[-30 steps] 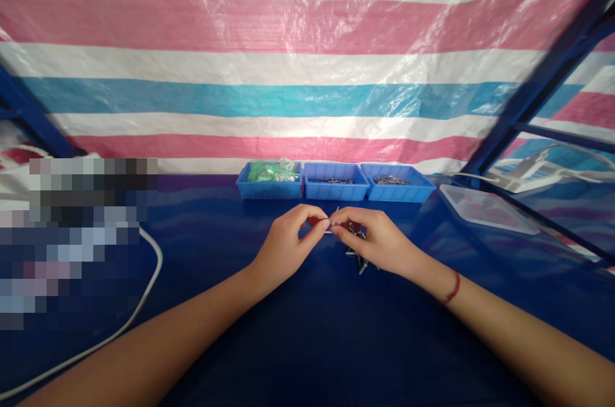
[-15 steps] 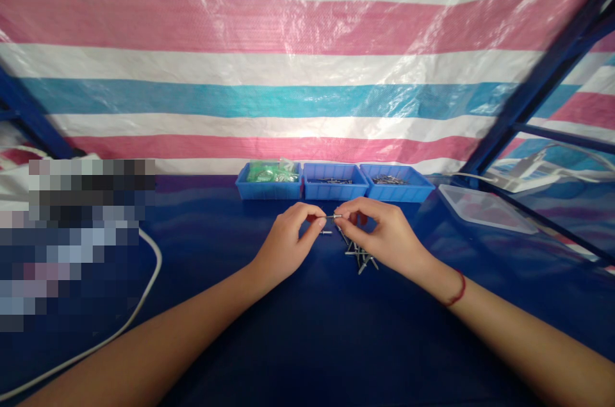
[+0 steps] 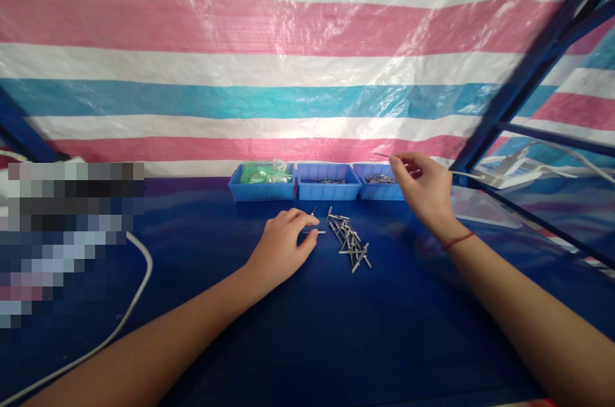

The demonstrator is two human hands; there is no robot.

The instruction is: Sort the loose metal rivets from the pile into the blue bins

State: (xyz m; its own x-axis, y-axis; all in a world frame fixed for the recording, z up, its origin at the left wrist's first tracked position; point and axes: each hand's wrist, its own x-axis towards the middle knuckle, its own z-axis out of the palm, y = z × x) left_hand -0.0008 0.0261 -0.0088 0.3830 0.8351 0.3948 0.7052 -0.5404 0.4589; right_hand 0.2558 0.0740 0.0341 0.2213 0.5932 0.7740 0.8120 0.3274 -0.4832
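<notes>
My right hand [image 3: 423,186] is raised above the right-hand blue bin [image 3: 382,189], fingers closed on a thin metal pin, seemingly a blind rivet [image 3: 382,154], whose slim end points left. On the blue table my left hand [image 3: 288,240] rests with thumb and forefinger apart. A single rivet [image 3: 321,232] lies at its fingertips, and another small metal piece [image 3: 314,210] is just beyond the forefinger. Between the hands spreads a loose pile of blind rivets [image 3: 350,237].
The middle bin [image 3: 329,192] holds some metal pins; the left bin [image 3: 262,192] holds green-tinted plastic bags. A clear plastic lid [image 3: 485,207] and white power strip [image 3: 504,173] are at right. A white cable [image 3: 144,279] curves along the left. Blue frame posts [image 3: 519,86] flank the table.
My hands were together, holding a rivet between them. The right has moved up and right with a pin, over the right bin; the left has stayed low, its fingers now parted.
</notes>
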